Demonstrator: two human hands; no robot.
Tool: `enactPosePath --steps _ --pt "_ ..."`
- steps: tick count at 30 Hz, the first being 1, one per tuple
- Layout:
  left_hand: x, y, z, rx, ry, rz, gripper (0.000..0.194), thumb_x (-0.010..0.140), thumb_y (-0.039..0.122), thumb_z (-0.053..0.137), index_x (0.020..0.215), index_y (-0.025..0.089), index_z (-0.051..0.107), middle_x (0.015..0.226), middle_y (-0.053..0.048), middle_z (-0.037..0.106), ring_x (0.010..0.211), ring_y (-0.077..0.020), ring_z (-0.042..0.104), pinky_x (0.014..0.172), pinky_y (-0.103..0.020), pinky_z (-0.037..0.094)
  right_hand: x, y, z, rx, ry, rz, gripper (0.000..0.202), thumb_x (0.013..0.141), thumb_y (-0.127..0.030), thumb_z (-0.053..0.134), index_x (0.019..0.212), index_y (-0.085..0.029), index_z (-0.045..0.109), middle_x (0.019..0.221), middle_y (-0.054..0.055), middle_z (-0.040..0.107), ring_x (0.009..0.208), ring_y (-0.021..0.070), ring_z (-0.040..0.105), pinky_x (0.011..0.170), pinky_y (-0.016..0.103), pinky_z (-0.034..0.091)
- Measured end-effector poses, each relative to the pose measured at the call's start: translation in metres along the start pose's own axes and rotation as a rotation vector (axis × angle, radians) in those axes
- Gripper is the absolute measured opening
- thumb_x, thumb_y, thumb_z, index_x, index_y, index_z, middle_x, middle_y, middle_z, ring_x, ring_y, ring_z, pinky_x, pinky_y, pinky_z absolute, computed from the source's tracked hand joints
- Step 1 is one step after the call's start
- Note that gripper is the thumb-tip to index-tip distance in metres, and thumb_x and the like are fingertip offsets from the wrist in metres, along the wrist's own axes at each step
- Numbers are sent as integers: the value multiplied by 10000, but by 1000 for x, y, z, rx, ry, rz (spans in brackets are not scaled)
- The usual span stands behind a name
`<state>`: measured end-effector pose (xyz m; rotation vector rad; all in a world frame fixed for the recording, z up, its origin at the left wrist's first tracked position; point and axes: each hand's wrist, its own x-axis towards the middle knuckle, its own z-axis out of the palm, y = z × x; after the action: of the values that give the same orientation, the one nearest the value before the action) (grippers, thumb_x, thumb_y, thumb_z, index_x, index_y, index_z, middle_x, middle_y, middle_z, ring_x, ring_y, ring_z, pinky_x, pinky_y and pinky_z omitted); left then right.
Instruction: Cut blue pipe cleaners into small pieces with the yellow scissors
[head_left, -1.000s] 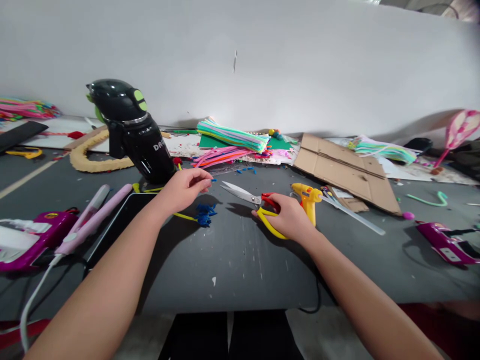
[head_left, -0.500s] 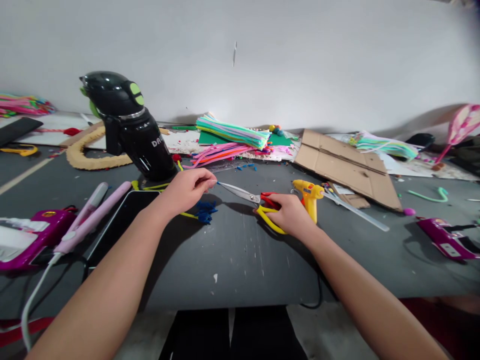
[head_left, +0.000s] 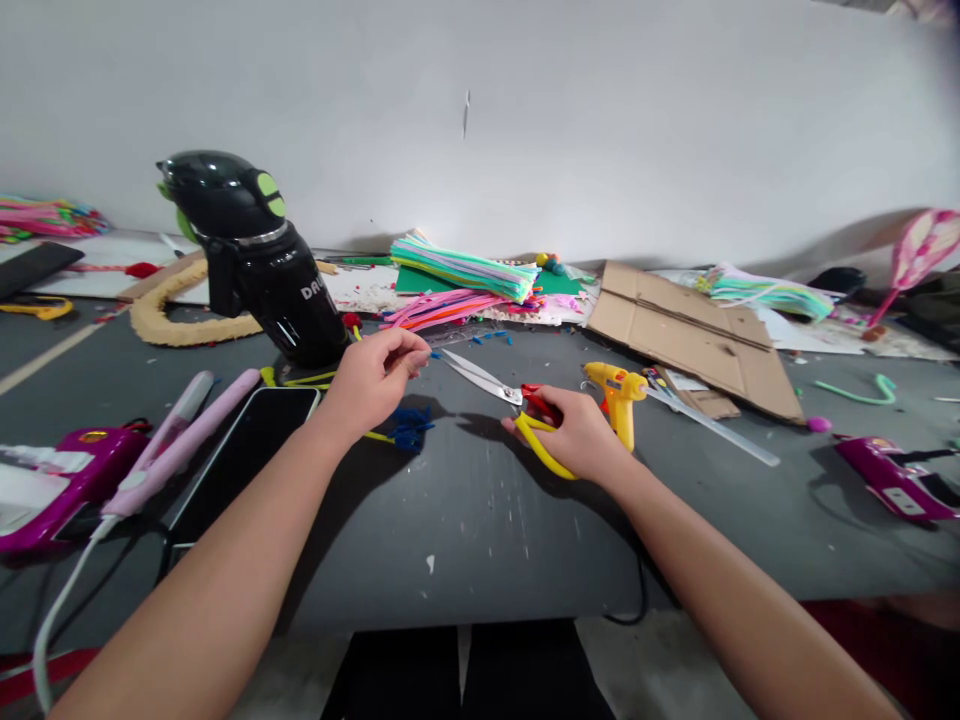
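My right hand (head_left: 574,430) is closed round the handles of a pair of scissors with red and yellow grips (head_left: 484,378), whose blades point left and are slightly parted. My left hand (head_left: 382,380) pinches a short blue piece of pipe cleaner (head_left: 435,355), and only its tip shows past the fingers. The blade tips lie just beside that tip. Below the left hand, a pile of blue cut pieces (head_left: 411,428) lies on the grey table, with a yellow-green stem (head_left: 379,437) running to it.
A black bottle (head_left: 289,290) stands at left, near a phone (head_left: 247,450) and a pink hair straightener (head_left: 187,440). To the right are a yellow glue gun (head_left: 619,395) and cardboard (head_left: 690,335). Bundled pipe cleaners (head_left: 465,265) lie at the back.
The scissor tips have come slightly away from my left fingers, and the blades look a little more parted. Both hands have otherwise stayed almost in place.
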<state>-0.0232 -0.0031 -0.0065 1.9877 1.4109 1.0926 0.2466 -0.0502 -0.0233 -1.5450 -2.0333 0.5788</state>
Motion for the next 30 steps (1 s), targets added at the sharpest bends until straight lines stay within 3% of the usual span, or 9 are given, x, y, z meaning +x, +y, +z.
enactPosePath --steps 5,16,23,30 --pt "-1 6 7 -71 33 -24 159 850 313 572 857 167 634 733 -26 642 668 -138 597 639 -247 482 1 1 1 13 3 -16 365 766 -444 650 630 -205 411 595 -54 388 586 100 314 539 248 280" --pt "-2 6 5 0 29 -4 158 848 298 574 868 165 656 726 -22 652 635 -130 582 607 -243 456 3 7 3 -24 -1 -33 236 725 -250 616 623 -199 409 598 -51 405 586 97 320 554 247 266" --pt "-1 2 4 13 17 29 160 855 291 564 869 161 656 725 -23 646 634 -133 582 602 -247 447 3 8 3 -16 8 -32 291 737 -316 640 619 -197 402 590 -45 407 585 98 312 547 250 263" --pt "0 -1 2 55 1 47 181 850 301 565 884 161 674 736 -32 653 643 -146 581 608 -260 446 3 10 3 -26 -6 -30 265 728 -274 630 623 -195 400 590 -44 411 587 99 320 547 245 260"
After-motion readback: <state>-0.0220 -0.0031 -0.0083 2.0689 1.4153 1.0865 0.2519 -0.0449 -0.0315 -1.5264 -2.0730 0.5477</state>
